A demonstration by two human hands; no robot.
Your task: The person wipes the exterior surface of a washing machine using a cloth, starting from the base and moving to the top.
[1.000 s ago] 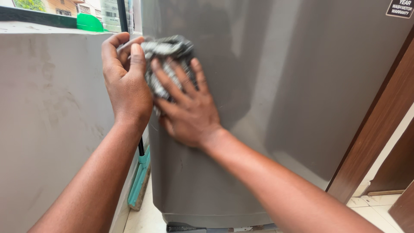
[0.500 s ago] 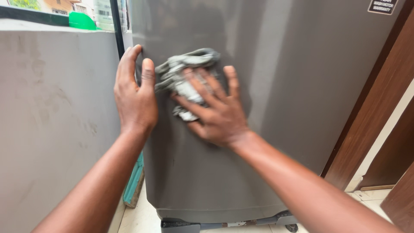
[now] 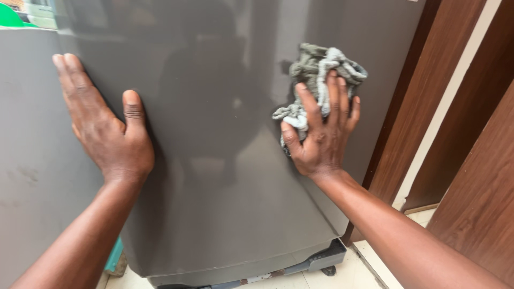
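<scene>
Rag (image 3: 321,80) pressed flat under spread right hand (image 3: 321,139) on washing machine (image 3: 214,160); left hand (image 3: 107,128) open, bracing edge. Risk: loose bunched folds slipping free.

I can't see the top of the grey appliance (image 3: 214,160); the upper edge of the picture cuts it off, and its base runs out at the bottom edge. My right hand (image 3: 321,142) covers the middle of the grey cloth (image 3: 316,69), so only bunched folds show above and left of the fingers. My left hand (image 3: 104,128) hides the appliance's left edge, and its fingertips wrap out of sight. The green thing (image 3: 10,16) at the top left corner is mostly cropped.
</scene>
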